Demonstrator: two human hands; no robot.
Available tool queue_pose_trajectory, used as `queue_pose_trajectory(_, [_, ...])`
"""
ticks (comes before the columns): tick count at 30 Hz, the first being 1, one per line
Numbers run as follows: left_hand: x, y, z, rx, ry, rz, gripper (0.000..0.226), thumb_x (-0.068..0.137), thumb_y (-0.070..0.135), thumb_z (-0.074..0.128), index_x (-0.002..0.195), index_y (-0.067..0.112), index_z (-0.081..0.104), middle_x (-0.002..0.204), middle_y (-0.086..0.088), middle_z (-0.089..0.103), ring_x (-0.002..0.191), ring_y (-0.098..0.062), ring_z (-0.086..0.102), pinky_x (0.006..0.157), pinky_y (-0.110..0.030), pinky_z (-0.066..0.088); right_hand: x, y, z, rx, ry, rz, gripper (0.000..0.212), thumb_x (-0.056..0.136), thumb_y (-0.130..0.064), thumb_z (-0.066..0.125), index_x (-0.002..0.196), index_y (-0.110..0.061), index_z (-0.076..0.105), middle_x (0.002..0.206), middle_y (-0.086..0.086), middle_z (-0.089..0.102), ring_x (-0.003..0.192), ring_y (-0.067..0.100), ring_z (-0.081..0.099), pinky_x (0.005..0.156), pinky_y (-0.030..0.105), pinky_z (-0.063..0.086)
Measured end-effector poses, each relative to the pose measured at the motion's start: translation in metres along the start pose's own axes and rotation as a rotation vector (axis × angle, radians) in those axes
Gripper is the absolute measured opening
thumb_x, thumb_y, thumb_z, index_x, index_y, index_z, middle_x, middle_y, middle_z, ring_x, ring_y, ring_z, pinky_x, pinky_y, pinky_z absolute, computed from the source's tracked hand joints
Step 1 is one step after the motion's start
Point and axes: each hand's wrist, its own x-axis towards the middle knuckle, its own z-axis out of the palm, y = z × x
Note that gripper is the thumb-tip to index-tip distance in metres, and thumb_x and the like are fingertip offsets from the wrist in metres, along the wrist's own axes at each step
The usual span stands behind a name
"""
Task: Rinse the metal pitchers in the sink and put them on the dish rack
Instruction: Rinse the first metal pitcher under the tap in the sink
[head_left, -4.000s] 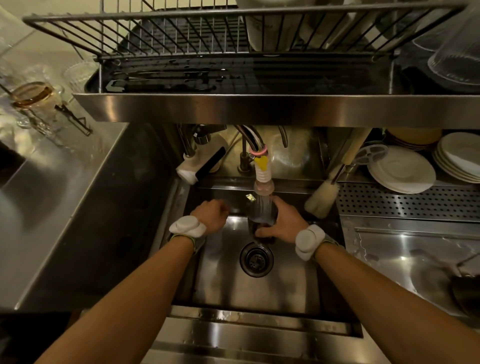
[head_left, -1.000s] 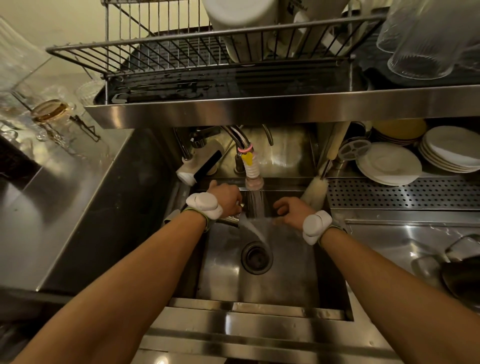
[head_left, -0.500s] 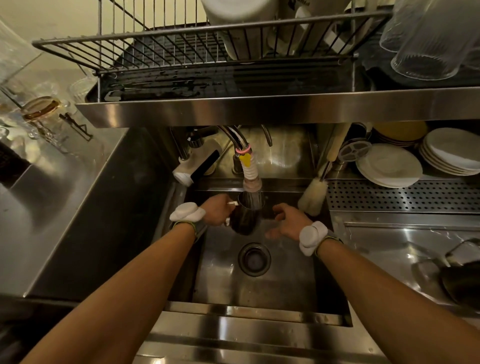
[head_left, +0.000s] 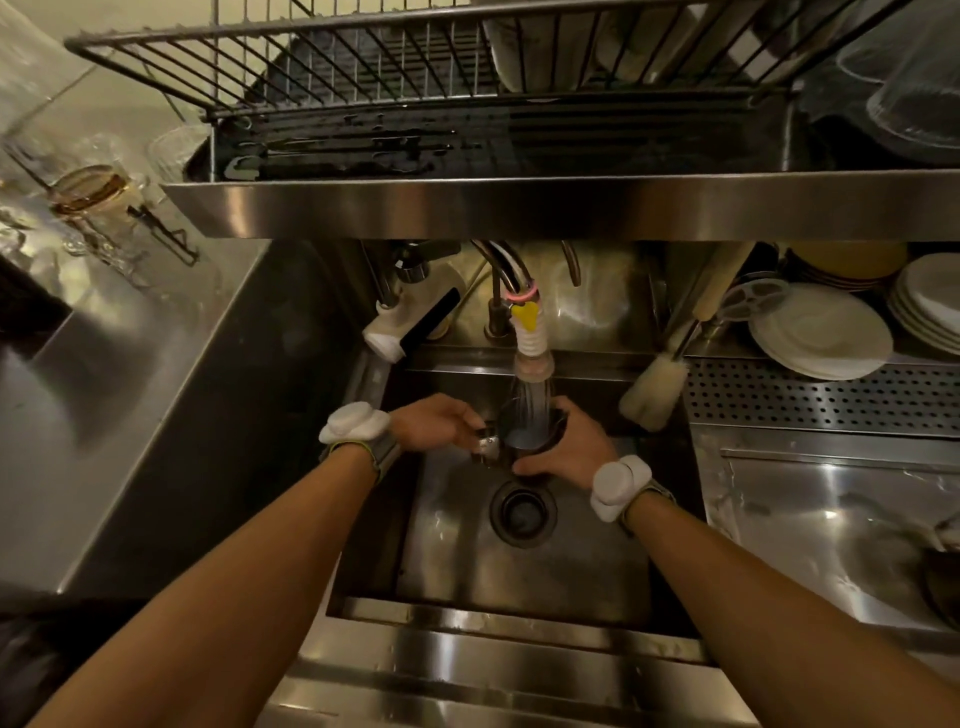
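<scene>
A dark metal pitcher (head_left: 530, 434) stands upright in the sink (head_left: 571, 561), directly under the faucet nozzle (head_left: 532, 358), and running water pours into its mouth. My left hand (head_left: 436, 421) grips the pitcher's handle on its left side. My right hand (head_left: 576, 441) wraps around the pitcher's right wall. The wire dish rack (head_left: 363, 67) sits on the steel shelf above the sink. Another dark pitcher (head_left: 943, 587) lies partly out of frame on the right drainboard.
The drain (head_left: 522, 512) lies just in front of the pitcher. A bottle brush (head_left: 654, 389) leans at the sink's back right. Stacked white plates (head_left: 821, 332) sit behind the perforated drainboard. Glasses (head_left: 93, 192) stand on the left counter. Cups hang in the rack's right half.
The pitcher has been turned upright under the stream. My right hand has closed onto its side. The view has tilted slightly.
</scene>
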Motion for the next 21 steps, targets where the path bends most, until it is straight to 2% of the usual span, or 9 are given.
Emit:
queue_pose_trajectory(3, [0.001,0.0,-0.001,0.158,0.068,-0.017,0.031,0.086,0.004,0.058,0.117,0.006,0.065,0.122,-0.012,0.064,0.115,-0.023,0.059,0.093,-0.023,0.041,-0.002,0.003,-0.001,0.032,0.13,0.03,0.086,0.056,-0.022,0.09,0.13,-0.018,0.046,0.12,-0.003,0.059,0.111,0.017,0.055,0.088,0.019,0.041])
queue_pose_trajectory(6, [0.001,0.0,-0.002,0.248,0.139,-0.023,0.033,0.088,0.01,0.056,0.12,0.012,0.064,0.127,-0.006,0.062,0.119,-0.022,0.057,0.099,-0.024,0.04,-0.003,-0.002,0.005,0.017,0.124,0.027,0.084,0.055,-0.022,0.09,0.127,-0.02,0.047,0.117,-0.003,0.06,0.105,0.014,0.055,0.088,0.022,0.043])
queue_pose_trajectory(8, [0.002,-0.001,-0.004,0.257,0.141,-0.024,0.031,0.089,0.013,0.056,0.12,0.014,0.064,0.128,-0.005,0.062,0.12,-0.021,0.056,0.099,-0.024,0.04,-0.004,-0.002,0.004,-0.012,0.088,0.028,0.081,0.055,-0.021,0.09,0.125,-0.019,0.049,0.114,-0.004,0.061,0.11,0.017,0.058,0.089,0.023,0.044])
queue_pose_trajectory(10, [0.004,-0.002,-0.005,0.261,0.138,-0.027,0.03,0.09,0.016,0.057,0.12,0.015,0.064,0.128,-0.005,0.062,0.119,-0.021,0.056,0.099,-0.024,0.04,-0.004,-0.002,-0.002,0.001,0.148,0.05,0.084,0.055,-0.021,0.09,0.128,-0.017,0.048,0.122,0.0,0.061,0.115,0.02,0.056,0.092,0.023,0.042])
queue_pose_trajectory(12, [0.003,-0.002,-0.003,0.273,0.136,-0.026,0.03,0.09,0.018,0.058,0.12,0.014,0.063,0.128,-0.005,0.061,0.12,-0.022,0.056,0.099,-0.025,0.04,-0.004,-0.007,-0.001,0.004,0.199,0.045,0.085,0.057,-0.02,0.089,0.131,-0.016,0.046,0.122,0.0,0.06,0.108,0.016,0.057,0.087,0.018,0.041])
queue_pose_trajectory(14, [0.005,0.001,-0.001,0.3,0.118,-0.013,0.03,0.091,0.017,0.057,0.12,0.014,0.063,0.129,-0.007,0.061,0.12,-0.024,0.056,0.099,-0.026,0.04,-0.003,-0.013,0.004,-0.002,0.168,0.024,0.084,0.058,-0.021,0.089,0.13,-0.017,0.046,0.119,-0.002,0.06,0.103,0.012,0.056,0.084,0.017,0.042])
queue_pose_trajectory(17, [0.007,0.002,-0.001,0.335,0.101,0.012,0.034,0.09,0.01,0.052,0.123,0.013,0.063,0.131,-0.006,0.06,0.123,-0.024,0.054,0.1,-0.026,0.04,-0.003,-0.012,0.0,-0.078,0.097,0.03,0.083,0.056,-0.024,0.09,0.127,-0.017,0.048,0.123,0.001,0.061,0.113,0.02,0.057,0.089,0.023,0.043])
queue_pose_trajectory(21, [0.009,0.0,0.0,0.341,0.114,0.038,0.035,0.091,0.008,0.047,0.122,0.013,0.062,0.13,-0.007,0.061,0.122,-0.025,0.055,0.103,-0.029,0.041,-0.004,-0.008,-0.001,-0.019,0.201,0.061,0.084,0.058,-0.022,0.089,0.129,-0.015,0.046,0.126,0.003,0.059,0.116,0.021,0.055,0.09,0.021,0.04])
